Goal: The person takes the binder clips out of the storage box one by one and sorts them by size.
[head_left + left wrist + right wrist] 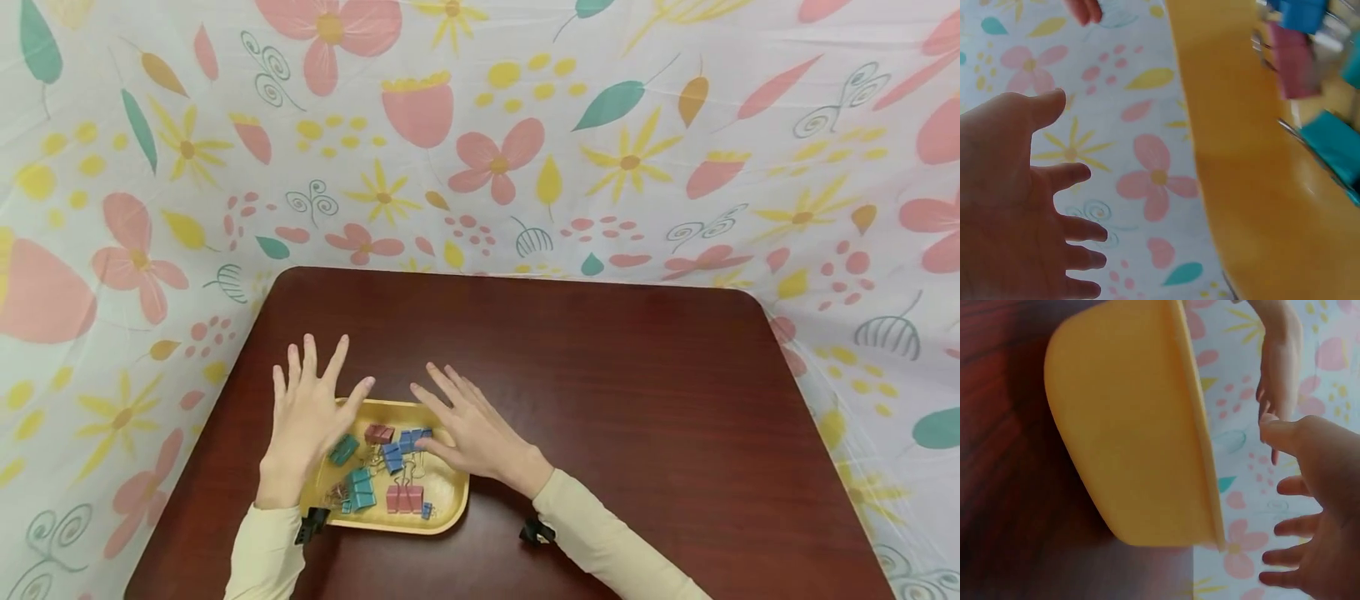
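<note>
Left hand (303, 423) and right hand (482, 437), both spread wide and empty, hang above the yellow tray (448, 493) at its ten and two o'clock. Binder clips (405, 500) lie inside, toward nine o'clock on the desk (622, 408); a careless low sweep could hook one and flick it out.

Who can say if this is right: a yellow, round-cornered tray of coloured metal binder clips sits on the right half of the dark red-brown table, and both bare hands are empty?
Not quite: the head view shows the yellow, round-cornered tray of coloured metal binder clips on the left half of the dark red-brown table. The left hand and right hand are indeed empty.
</note>
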Available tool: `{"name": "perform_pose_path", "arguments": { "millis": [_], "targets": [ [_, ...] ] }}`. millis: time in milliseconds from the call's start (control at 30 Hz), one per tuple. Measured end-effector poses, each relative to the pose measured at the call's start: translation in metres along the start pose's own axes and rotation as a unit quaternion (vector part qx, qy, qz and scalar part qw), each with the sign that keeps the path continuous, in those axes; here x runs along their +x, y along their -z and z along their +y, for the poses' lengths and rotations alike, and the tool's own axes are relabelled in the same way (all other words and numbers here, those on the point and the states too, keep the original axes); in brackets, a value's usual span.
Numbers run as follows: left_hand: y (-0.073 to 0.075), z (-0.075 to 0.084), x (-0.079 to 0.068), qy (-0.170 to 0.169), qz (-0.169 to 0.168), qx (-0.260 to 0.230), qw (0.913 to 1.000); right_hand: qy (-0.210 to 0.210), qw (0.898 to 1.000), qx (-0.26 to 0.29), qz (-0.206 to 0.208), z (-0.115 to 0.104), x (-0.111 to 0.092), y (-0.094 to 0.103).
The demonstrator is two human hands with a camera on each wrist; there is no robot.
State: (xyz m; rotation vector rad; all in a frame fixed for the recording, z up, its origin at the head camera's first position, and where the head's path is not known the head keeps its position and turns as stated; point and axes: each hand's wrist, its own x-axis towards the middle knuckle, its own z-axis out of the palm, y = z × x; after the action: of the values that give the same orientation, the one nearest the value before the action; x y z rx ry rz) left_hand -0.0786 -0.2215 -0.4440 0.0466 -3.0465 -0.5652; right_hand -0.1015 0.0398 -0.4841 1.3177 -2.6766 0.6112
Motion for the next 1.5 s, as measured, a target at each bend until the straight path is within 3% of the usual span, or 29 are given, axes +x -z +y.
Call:
{"name": "perform_pose_path", "arguments": {
  "millis": [367, 733, 1000, 1233, 1500],
  "targets": [
    [-0.006, -0.034, -0.016, 0.039, -0.042, -0.026, 0.998, 0.076, 0.997, 0.0, 0.007, -0.007, 0.008, -0.016],
    [-0.026, -0.055, -0.034, 0.086, -0.091, -0.094, 0.9877, 0.08, 0.996, 0.02, 0.043, -0.008, 0.011, -0.036],
    [-0.049, -0.065, -0.046, 0.095, -0.05, -0.152, 0.9825, 0.076, 0.997, 0.029, -0.016, -0.009, 0.01, -0.048],
    [-0.063, -0.072, -0.049, 0.088, -0.01, -0.153, 0.9842, 0.05, 0.998, 0.015, -0.046, -0.011, 0.012, -0.052],
    [-0.069, -0.075, -0.037, 0.064, 0.052, -0.162, 0.9833, 0.022, 0.999, 0.03, -0.02, -0.003, 0.024, -0.056]
  ]
}}
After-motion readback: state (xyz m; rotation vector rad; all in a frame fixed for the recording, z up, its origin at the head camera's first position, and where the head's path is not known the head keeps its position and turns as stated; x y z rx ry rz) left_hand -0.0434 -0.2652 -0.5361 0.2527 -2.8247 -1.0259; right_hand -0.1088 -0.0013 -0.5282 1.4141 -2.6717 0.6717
